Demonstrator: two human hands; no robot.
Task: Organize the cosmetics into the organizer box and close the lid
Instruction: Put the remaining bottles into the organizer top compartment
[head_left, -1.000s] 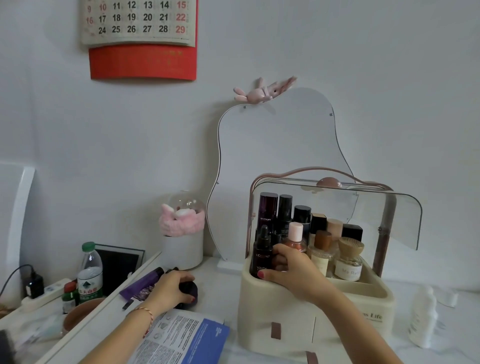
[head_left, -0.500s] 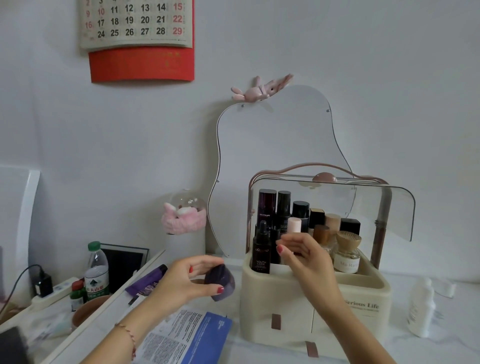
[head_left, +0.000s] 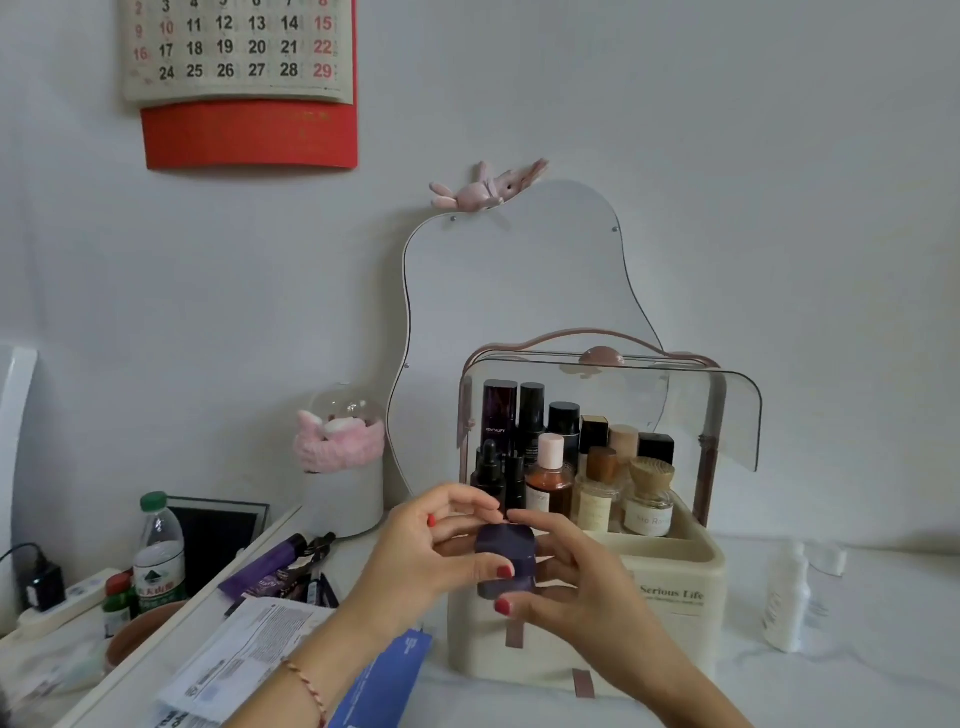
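Two hands meet in front of the organizer box (head_left: 670, 618), sharing a small dark purple compact (head_left: 505, 564). The left hand (head_left: 415, 556) pinches it with thumb on its front face; the right hand (head_left: 566, 571) curls its fingers (head_left: 503, 605) around the lower right side. It looks rigid, light and glossy, likely slippery, so holding it by opposite edges seems safest. Behind, bottles (head_left: 550, 483) stand upright in the box's back compartment, under the raised clear lid (head_left: 727, 410), not yet closed.

Home dressing table: mirror (head_left: 519, 332), wall calendar (head_left: 234, 49)
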